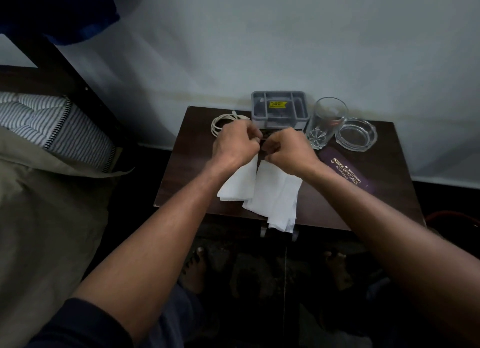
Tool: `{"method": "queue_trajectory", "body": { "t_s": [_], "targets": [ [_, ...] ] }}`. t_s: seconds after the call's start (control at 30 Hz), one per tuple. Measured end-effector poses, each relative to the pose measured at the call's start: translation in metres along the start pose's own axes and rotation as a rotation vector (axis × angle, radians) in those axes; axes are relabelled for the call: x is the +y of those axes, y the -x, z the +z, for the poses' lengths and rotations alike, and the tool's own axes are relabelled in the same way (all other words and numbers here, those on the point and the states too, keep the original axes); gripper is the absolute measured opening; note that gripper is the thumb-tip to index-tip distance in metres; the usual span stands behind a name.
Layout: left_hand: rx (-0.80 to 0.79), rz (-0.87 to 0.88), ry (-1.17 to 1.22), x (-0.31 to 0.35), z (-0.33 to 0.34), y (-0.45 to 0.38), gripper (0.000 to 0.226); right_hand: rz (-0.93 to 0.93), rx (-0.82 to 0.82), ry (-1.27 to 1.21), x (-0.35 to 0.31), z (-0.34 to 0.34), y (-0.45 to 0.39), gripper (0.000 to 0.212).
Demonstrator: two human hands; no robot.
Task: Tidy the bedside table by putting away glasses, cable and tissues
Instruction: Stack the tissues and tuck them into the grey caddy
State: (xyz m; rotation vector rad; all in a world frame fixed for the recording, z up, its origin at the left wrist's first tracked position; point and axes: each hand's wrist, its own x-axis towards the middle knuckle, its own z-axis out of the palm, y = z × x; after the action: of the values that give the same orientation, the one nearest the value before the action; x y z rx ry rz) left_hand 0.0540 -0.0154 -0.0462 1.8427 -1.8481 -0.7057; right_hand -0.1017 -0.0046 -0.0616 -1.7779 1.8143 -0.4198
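Note:
My left hand (236,142) and my right hand (288,150) meet over the middle of the dark wooden bedside table (187,166). Both are closed on a small dark thing between them, which looks like the folded glasses (264,140) and is mostly hidden by my fingers. Two white tissues (275,197) lie flat under my wrists, and one hangs over the table's front edge. A coiled white cable (220,121) lies at the back left, just beyond my left hand. To the right lies a purple glasses case (345,173), shut.
A grey compartment organiser (279,109) stands at the back against the wall. An empty drinking glass (327,121) and a glass ashtray (357,134) sit to its right. A bed with a striped mattress (52,129) is on the left. My bare feet show below the table.

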Motion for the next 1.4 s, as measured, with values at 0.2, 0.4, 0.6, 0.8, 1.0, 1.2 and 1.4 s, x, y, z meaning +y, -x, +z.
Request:
{"method": "queue_trajectory", "body": {
  "t_s": [0.2, 0.4, 0.6, 0.8, 1.0, 1.2, 1.4],
  "targets": [
    [-0.216, -0.046, -0.199, 0.007, 0.013, 0.014, 0.018, 0.052, -0.082, 0.282, 0.030, -0.017, 0.013, 0.028],
    [-0.413, 0.014, -0.211, 0.009, 0.019, 0.017, 0.013, 0.103, -0.214, 0.329, 0.041, -0.009, 0.021, 0.064],
    [-0.458, 0.027, -0.193, 0.015, 0.025, 0.010, 0.029, 0.044, -0.060, 0.267, 0.040, -0.008, 0.017, 0.027],
    [-0.316, 0.032, -0.354, 0.002, 0.018, 0.003, 0.033, -0.024, 0.035, 0.200, 0.043, -0.013, 0.008, 0.033],
    [-0.293, -0.002, -0.537, -0.020, 0.012, 0.002, 0.061, -0.130, 0.027, 0.190, 0.027, 0.005, 0.016, 0.025],
    [-0.339, -0.004, -0.559, -0.023, 0.006, 0.003, 0.042, -0.096, -0.016, 0.268, 0.027, 0.008, 0.016, 0.039],
    [-0.490, 0.198, -0.210, -0.012, -0.015, 0.002, 0.018, 0.027, -0.049, 0.229, 0.029, -0.003, 0.008, 0.040]
  ]
}}
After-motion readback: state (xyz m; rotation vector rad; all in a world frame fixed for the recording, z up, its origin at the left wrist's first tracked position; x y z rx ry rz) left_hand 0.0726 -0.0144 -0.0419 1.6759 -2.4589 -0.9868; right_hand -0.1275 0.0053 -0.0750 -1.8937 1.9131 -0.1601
